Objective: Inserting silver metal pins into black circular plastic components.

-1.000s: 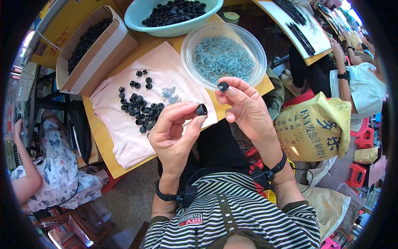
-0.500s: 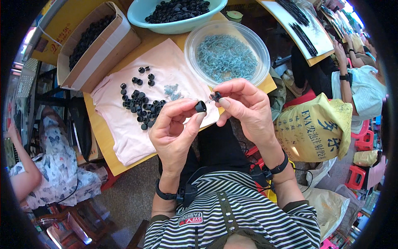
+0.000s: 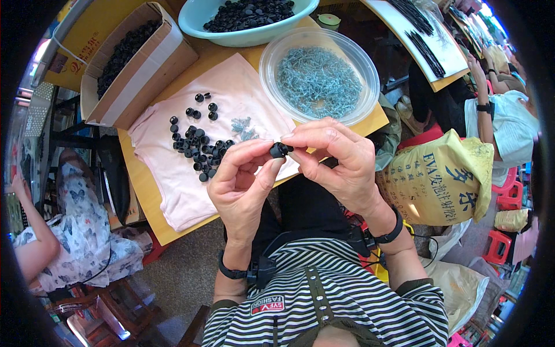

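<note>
The left hand (image 3: 240,194) is narrowed to a pinch, its thumb and fingers closed about a small black cap (image 3: 276,151); the right hand (image 3: 341,162), likewise narrow, pinches a small dark piece (image 3: 288,148) against the right side of that cap; the two parts meet between the fingertips, though I cannot tell how far one sits inside the other. Both hands are raised over the near right part of a pink cloth (image 3: 179,199), which is spread across a yellow surface (image 3: 211,58); on the cloth, to the left and farther off, lies a loose cluster of black caps (image 3: 199,143), some upright and some tipped; just right of them is a little heap of silvery metal pieces (image 3: 243,128). Beyond the right hand stands a clear round tub (image 3: 372,75) holding many more such metal bits (image 3: 318,81); a pale green basin (image 3: 231,39) of black parts (image 3: 248,16) is at the far edge; a cardboard box (image 3: 136,75), also filled with dark pieces (image 3: 124,55), stands at the far left; a yellow sack (image 3: 433,179) is to the right.
</note>
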A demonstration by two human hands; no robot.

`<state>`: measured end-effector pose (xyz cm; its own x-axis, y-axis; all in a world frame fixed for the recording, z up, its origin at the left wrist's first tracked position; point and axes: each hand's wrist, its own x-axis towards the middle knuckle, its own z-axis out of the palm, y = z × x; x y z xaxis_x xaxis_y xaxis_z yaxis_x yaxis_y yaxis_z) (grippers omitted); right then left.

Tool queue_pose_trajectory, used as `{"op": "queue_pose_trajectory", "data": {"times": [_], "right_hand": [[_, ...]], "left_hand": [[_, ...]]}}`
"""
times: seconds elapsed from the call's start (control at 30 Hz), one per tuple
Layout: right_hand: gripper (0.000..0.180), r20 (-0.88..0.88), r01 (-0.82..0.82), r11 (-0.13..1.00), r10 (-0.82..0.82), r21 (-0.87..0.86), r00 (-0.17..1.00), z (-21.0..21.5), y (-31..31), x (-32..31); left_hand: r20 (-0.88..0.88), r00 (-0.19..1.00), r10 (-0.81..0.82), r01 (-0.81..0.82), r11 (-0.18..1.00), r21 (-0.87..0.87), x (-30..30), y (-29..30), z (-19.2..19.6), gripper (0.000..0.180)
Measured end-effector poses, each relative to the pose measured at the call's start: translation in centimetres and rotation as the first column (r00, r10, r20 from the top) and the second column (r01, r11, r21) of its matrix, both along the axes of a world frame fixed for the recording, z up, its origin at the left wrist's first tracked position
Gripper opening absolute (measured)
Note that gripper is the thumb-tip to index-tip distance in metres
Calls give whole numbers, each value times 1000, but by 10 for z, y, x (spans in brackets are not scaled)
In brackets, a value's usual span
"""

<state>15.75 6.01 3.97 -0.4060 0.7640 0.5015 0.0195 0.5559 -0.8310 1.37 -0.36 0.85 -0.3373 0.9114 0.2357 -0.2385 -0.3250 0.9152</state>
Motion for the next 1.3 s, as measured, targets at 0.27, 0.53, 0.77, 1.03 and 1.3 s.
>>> {"op": "queue_pose_trajectory", "data": {"times": [0.27, 0.53, 0.77, 1.03, 1.3], "right_hand": [[27, 51, 27, 996, -31, 83, 998, -3, 2, 1], [27, 81, 38, 997, -44, 67, 996, -4, 1, 4], [24, -12, 50, 995, -51, -91, 999, -9, -6, 0], [21, -74, 38, 996, -44, -79, 996, -15, -7, -6], [16, -226, -104, 925, 20, -366, 974, -16, -6, -7]], "left_hand": [[6, 1000, -16, 16, 1000, -6, -1, 1, -1, 29], [-163, 986, 44, -37, 998, 46, -2, 3, -2, 28], [-255, 962, 102, -80, 992, 95, 0, 2, -3, 30], [-208, 972, 110, -87, 989, 119, 1, 3, -7, 29], [-254, 963, 93, -62, 990, 127, -1, 5, -8, 21]]}}
